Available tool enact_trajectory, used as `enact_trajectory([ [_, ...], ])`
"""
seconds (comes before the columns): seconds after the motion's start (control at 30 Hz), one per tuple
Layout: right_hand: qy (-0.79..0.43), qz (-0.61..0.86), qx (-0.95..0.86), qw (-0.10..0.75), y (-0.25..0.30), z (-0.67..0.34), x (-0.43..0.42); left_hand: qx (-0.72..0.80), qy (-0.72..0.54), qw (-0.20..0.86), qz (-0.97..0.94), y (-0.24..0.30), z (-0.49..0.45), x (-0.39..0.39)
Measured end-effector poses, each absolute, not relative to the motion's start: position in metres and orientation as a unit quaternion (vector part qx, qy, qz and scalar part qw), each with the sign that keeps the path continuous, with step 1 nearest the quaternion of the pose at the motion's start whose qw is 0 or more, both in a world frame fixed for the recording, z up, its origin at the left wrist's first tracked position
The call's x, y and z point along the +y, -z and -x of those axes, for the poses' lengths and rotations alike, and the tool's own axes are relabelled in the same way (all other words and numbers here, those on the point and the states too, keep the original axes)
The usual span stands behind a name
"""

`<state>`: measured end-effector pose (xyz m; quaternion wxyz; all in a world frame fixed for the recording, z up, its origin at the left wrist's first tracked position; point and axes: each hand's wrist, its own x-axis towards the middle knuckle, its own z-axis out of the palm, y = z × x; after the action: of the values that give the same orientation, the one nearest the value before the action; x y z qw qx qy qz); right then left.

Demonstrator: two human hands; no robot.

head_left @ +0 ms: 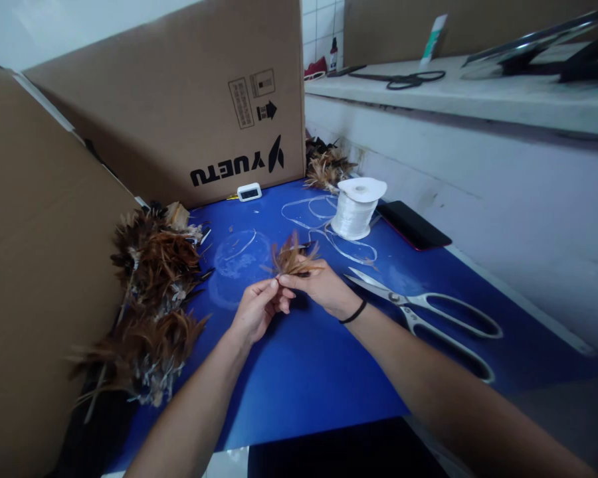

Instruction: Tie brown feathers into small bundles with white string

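Note:
Over the middle of the blue table (323, 372), a small bunch of brown feathers (293, 257) is pinched at its base. My left hand (259, 305) has thumb and fingers closed on the lower end of the bunch. Right beside it, my right hand (319, 284), with a black band at the wrist, grips the same bunch, its thumb meeting the left thumb. A white spool (353, 212) of ribbon stands behind my hands, loose loops of ribbon (346, 251) lying about it. Large scissors (403, 302) with pale handles rest to the right, blades partly apart.
Heaps of brown feathers (157, 292) line the left edge; another feather pile (326, 166) sits at the back. Cardboard boxes (179, 93) wall off the back and left. A phone (414, 224) lies by the spool. Dark scissors (408, 79) and a glue stick (433, 40) occupy the ledge.

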<state>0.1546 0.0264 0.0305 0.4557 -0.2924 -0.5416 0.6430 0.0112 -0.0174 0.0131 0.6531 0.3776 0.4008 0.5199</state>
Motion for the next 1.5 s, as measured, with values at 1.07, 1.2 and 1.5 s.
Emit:
enact_trajectory([
  [1.07,-0.638,0.278,-0.556,0.456,-0.012,-0.149,0.029,0.42,-0.494,0.65,-0.395,-0.01,-0.003,-0.014],
  [1.2,-0.634,0.282,-0.554,0.46,-0.01,-0.147,0.028,0.419,-0.515,0.635,-0.395,-0.01,-0.003,-0.013],
  [1.5,-0.659,0.296,-0.52,0.456,-0.011,-0.139,0.039,0.385,-0.59,0.617,-0.352,-0.013,0.003,-0.009],
])
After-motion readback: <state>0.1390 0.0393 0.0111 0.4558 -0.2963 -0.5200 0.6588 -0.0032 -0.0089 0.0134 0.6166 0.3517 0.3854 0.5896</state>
